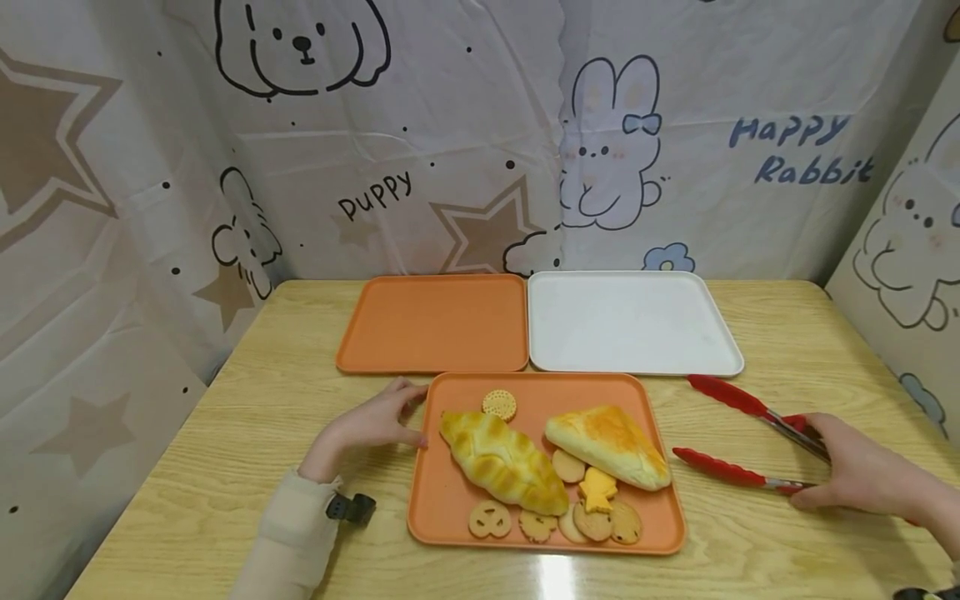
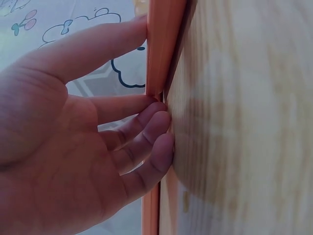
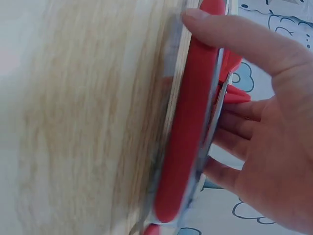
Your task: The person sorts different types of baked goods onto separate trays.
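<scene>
My left hand (image 1: 378,417) is at the left side of the near orange tray (image 1: 525,390), thumb and fingertips against its rim; in the left wrist view the other fingers bend by the tabletop. On this tray lie a long braided bread roll (image 1: 502,462), a triangular pastry (image 1: 609,446), a round cracker (image 1: 499,405) and several cookies (image 1: 490,519). To the tray's right, my right hand (image 1: 862,471) holds a pair of tongs (image 1: 780,425) with red tips and metal arms. The tongs' arms are spread apart, pointing toward the tray with nothing between their tips.
Behind the near tray, another orange tray (image 1: 435,325) and a white tray (image 1: 633,325) lie side by side along the back of the wooden table (image 1: 247,400). A printed cloth (image 1: 465,100) with cartoon animals hangs at the back and both sides.
</scene>
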### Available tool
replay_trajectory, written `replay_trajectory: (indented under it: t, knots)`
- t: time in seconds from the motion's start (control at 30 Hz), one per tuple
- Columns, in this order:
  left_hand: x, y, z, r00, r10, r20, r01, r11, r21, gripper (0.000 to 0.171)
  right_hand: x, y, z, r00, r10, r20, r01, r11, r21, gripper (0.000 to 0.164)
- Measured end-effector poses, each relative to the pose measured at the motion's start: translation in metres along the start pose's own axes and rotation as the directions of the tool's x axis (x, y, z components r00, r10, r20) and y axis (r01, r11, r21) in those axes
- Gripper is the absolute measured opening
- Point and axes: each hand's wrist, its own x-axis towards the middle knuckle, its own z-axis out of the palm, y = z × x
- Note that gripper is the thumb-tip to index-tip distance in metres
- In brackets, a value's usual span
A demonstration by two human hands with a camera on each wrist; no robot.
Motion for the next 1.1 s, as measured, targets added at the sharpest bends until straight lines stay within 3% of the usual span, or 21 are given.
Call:
replay_trajectory:
  t: [0.3, 0.53, 0.87, 1.1]
  knots:
    - [-0.001, -0.004, 0.002, 1.000, -0.003, 0.010, 0.004, 0.998, -0.061, 0.080, -0.007, -0.007, -0.007, 0.999, -0.021, -0.041, 0.024, 0.997, 0.072, 0.090]
    - [-0.002, -0.005, 0.003, 1.000, -0.007, 0.021, 0.009, 0.997, -0.081, 0.081, -0.009, -0.027, -0.012, 0.995, -0.080, -0.055, 0.087, 0.985, 0.145, 0.081]
    - [-0.001, -0.007, 0.003, 1.000, -0.002, 0.031, 0.004, 0.998, -0.065, 0.086, -0.004, -0.061, -0.012, 0.973, -0.231, -0.018, 0.230, 0.951, 0.205, 0.071]
    - [-0.001, -0.008, 0.002, 0.999, 0.008, 0.043, -0.005, 0.998, -0.069, 0.088, 0.001, -0.074, -0.010, 0.976, -0.216, 0.030, 0.206, 0.959, 0.195, 0.077]
